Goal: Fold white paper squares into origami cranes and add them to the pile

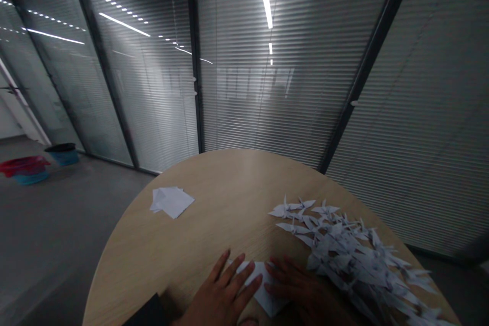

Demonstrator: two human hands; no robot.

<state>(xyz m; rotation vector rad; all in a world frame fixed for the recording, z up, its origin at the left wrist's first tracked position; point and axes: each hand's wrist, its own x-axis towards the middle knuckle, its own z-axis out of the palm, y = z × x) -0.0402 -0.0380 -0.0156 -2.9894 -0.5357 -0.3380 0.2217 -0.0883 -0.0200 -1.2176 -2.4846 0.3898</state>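
While the left hand (223, 290) and right hand (301, 285) rest open on a white paper sheet (265, 288), paper cranes (344, 249) heap just beside.

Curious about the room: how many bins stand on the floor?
2: a blue bin with black rim and a teal bin with red liner, both left, near the glass wall.

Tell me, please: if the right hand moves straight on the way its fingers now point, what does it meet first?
The right hand would most likely meet the white paper first; its fingertips seem at or on that sheet, though depth is unclear. Past it lies the left hand.
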